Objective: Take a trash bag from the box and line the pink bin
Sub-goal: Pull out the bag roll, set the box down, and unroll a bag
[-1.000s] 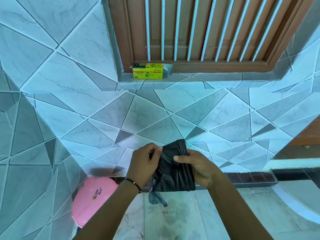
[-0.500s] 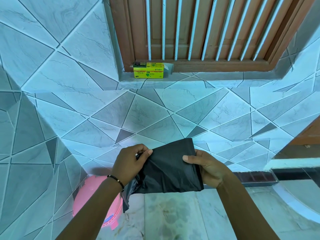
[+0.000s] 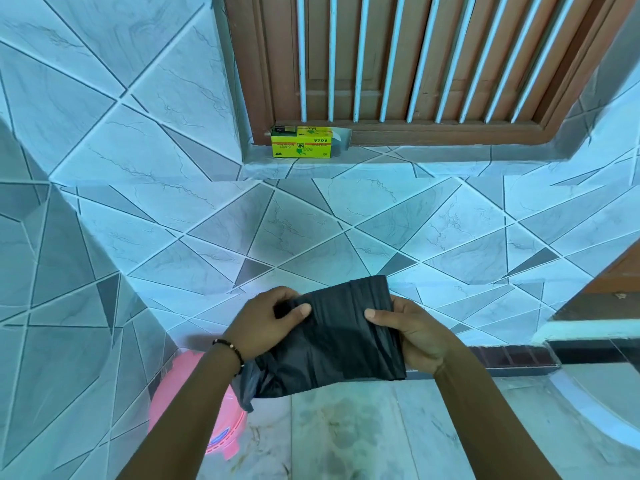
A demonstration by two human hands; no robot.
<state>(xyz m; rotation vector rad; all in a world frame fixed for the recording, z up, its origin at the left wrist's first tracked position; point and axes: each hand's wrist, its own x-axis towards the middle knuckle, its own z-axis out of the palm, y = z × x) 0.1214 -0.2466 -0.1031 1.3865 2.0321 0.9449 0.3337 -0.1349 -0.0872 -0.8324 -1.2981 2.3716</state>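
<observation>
Between the two hands, in front of the tiled wall, hangs the black trash bag [image 3: 341, 336], and it is partly unfolded but not yet opened. The left hand [image 3: 265, 322] pinches the left edge of the bag, with the thumb on the front and the other fingers curled behind the plastic. The right hand [image 3: 412, 332] grips the right edge in the same way, thumb on the front, the rest of the fingers hidden behind the bag. One loose corner of the bag falls down under the left wrist, near the bead bracelet [image 3: 230, 349]. The yellow box [image 3: 303, 142] stands well apart from the hands, up on the window ledge [image 3: 415, 161] just beside the wooden frame, and one end flap looks open. The pink bin [image 3: 216, 431] is low on the left, on the floor close to the wall, and the left forearm covers a part of it; I cannot tell if anything is inside it, because mostly the outside shows. As I judge it, the first part of the task is done, because the bag is out of the box and in the hands. What is left is bigger: to unfold the bag fully, to find and separate its mouth, to bring it down to the bin, to push it inside and to fold the edge over the rim.
</observation>
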